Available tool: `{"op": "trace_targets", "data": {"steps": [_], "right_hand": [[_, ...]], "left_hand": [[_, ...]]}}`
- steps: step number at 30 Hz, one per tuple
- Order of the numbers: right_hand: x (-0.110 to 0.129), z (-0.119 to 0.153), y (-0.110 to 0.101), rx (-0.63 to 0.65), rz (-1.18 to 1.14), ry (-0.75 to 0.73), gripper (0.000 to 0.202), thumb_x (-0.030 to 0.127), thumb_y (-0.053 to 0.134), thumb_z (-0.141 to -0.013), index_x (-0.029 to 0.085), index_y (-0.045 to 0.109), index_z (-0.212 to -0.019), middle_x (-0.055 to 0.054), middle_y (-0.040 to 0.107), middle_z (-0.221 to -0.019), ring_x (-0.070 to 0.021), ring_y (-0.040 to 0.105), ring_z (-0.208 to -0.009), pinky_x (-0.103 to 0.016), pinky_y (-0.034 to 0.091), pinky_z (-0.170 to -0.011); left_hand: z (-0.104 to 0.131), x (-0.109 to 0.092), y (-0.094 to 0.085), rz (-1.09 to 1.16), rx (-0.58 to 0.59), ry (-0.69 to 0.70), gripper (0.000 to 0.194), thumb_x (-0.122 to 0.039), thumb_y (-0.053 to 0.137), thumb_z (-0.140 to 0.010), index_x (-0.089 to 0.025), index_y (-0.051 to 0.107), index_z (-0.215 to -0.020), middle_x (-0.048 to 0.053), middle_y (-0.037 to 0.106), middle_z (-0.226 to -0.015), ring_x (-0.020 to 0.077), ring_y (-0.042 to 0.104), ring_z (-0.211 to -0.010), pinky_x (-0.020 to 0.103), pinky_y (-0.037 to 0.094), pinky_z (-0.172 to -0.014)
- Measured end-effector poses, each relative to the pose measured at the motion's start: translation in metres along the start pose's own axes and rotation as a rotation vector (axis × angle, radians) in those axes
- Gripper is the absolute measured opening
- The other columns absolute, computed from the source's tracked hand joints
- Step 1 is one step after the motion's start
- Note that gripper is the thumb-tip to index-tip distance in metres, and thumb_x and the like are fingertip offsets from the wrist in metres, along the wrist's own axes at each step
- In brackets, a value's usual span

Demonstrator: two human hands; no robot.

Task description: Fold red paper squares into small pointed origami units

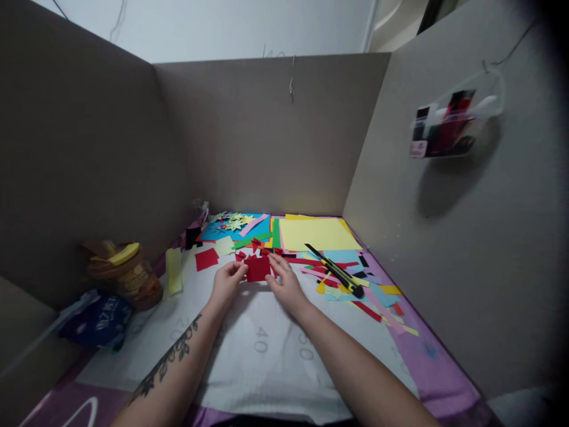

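Note:
A small red square of paper (258, 270) is held up between my two hands, just above the white sheet. My left hand (229, 281) pinches its left edge between thumb and fingers. On the other edge, my right hand (285, 281) grips it with the thumb in front and the fingers along the side. Small folded red paper pieces (256, 244) lie just beyond the square. Another red paper square (207, 259) rests to the left, near a pale green one (224, 245). To the right, a black and yellow utility knife (340, 273) lies on scattered paper strips.
Pale yellow paper stars (235, 221) lie on blue paper at the back left, beside large yellow sheets (317, 235). A brown jar with a yellow lid (128, 276) and a blue packet (96, 322) stand left. Grey panels (271, 136) enclose the table; a clear pouch (444, 127) hangs right.

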State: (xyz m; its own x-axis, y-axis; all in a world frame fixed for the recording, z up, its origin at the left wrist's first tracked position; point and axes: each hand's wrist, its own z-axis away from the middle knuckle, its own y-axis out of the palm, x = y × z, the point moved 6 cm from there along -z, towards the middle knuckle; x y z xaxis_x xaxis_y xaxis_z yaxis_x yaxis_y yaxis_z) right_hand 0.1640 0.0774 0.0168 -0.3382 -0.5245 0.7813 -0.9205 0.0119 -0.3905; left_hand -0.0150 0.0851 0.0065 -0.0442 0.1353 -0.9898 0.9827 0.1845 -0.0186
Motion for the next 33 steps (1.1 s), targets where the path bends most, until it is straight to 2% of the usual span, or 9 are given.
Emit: {"op": "trace_targets", "data": {"steps": [5, 8, 10, 13, 17, 24, 27, 30, 33], "right_hand": [[-0.001, 0.004, 0.014, 0.137, 0.125, -0.046, 0.074, 0.023, 0.053, -0.081, 0.022, 0.018, -0.147, -0.007, 0.013, -0.154, -0.0235, 0.014, -0.141, -0.045, 0.021, -0.113], [-0.003, 0.007, 0.021, 0.212, 0.137, -0.043, 0.084, 0.024, 0.055, -0.08, 0.022, 0.005, -0.148, -0.006, 0.001, -0.155, -0.0232, 0.006, -0.142, -0.045, 0.019, -0.114], [-0.003, 0.008, 0.025, 0.241, 0.121, -0.049, 0.086, 0.024, 0.055, -0.08, 0.023, 0.003, -0.148, -0.006, 0.002, -0.155, -0.0223, 0.006, -0.142, -0.045, 0.018, -0.114], [-0.007, 0.006, 0.024, 0.195, 0.078, 0.024, 0.086, 0.025, 0.055, -0.081, 0.019, 0.002, -0.148, -0.009, 0.009, -0.154, -0.0223, 0.008, -0.142, -0.045, 0.019, -0.114], [-0.008, 0.005, 0.021, 0.164, 0.033, 0.081, 0.081, 0.026, 0.056, -0.081, 0.018, 0.012, -0.148, -0.011, 0.015, -0.153, -0.0231, 0.012, -0.141, -0.043, 0.023, -0.112], [0.003, 0.007, 0.024, 0.223, 0.035, -0.049, 0.087, 0.02, 0.056, -0.081, 0.024, 0.0, -0.148, -0.007, 0.009, -0.154, -0.0225, 0.011, -0.142, -0.046, 0.021, -0.113], [0.007, 0.008, 0.024, 0.24, 0.036, -0.092, 0.084, 0.019, 0.056, -0.081, 0.026, 0.006, -0.148, -0.006, 0.005, -0.155, -0.0238, 0.013, -0.141, -0.046, 0.025, -0.112], [0.009, 0.007, 0.021, 0.193, -0.004, -0.101, 0.076, 0.018, 0.055, -0.081, 0.028, 0.018, -0.146, -0.006, 0.018, -0.153, -0.0235, 0.022, -0.139, -0.045, 0.029, -0.11], [0.008, 0.006, 0.014, 0.095, -0.096, -0.06, 0.076, 0.017, 0.056, -0.081, 0.027, 0.017, -0.146, -0.008, 0.033, -0.147, -0.0223, 0.035, -0.133, -0.042, 0.035, -0.107]], "left_hand": [[0.0, 0.002, -0.003, -0.007, -0.036, -0.016, 0.027, -0.04, 0.069, -0.067, -0.013, 0.064, -0.068, 0.0, 0.062, -0.059, 0.0099, 0.053, -0.054, 0.02, 0.041, -0.054], [0.002, 0.001, -0.002, 0.013, -0.04, -0.049, 0.027, -0.039, 0.07, -0.066, -0.013, 0.063, -0.068, 0.0, 0.061, -0.059, 0.0098, 0.052, -0.053, 0.019, 0.04, -0.052], [0.003, 0.0, -0.001, 0.02, -0.041, -0.061, 0.026, -0.038, 0.07, -0.065, -0.013, 0.063, -0.068, -0.001, 0.061, -0.058, 0.0094, 0.052, -0.052, 0.019, 0.039, -0.052], [0.004, -0.004, 0.001, 0.015, -0.035, -0.05, 0.025, -0.038, 0.07, -0.065, -0.013, 0.063, -0.067, -0.002, 0.06, -0.057, 0.0091, 0.051, -0.052, 0.019, 0.039, -0.051], [0.005, -0.007, 0.001, 0.024, -0.035, -0.033, 0.025, -0.038, 0.071, -0.064, -0.014, 0.063, -0.066, -0.002, 0.061, -0.057, 0.0096, 0.052, -0.052, 0.019, 0.04, -0.051], [0.003, 0.0, -0.001, 0.066, -0.036, -0.057, 0.027, -0.039, 0.071, -0.064, -0.013, 0.063, -0.067, -0.001, 0.062, -0.059, 0.0096, 0.053, -0.052, 0.019, 0.041, -0.051], [0.002, 0.004, -0.002, 0.061, -0.032, -0.042, 0.029, -0.041, 0.071, -0.064, -0.013, 0.063, -0.067, 0.0, 0.062, -0.061, 0.0103, 0.054, -0.054, 0.02, 0.042, -0.053], [0.002, 0.004, -0.003, 0.052, -0.037, -0.04, 0.031, -0.043, 0.071, -0.063, -0.014, 0.063, -0.069, 0.001, 0.063, -0.062, 0.0115, 0.056, -0.056, 0.021, 0.043, -0.055], [0.003, -0.001, -0.002, 0.039, -0.042, -0.029, 0.031, -0.042, 0.072, -0.063, -0.014, 0.063, -0.068, 0.0, 0.062, -0.061, 0.0112, 0.055, -0.055, 0.021, 0.043, -0.055]]}}
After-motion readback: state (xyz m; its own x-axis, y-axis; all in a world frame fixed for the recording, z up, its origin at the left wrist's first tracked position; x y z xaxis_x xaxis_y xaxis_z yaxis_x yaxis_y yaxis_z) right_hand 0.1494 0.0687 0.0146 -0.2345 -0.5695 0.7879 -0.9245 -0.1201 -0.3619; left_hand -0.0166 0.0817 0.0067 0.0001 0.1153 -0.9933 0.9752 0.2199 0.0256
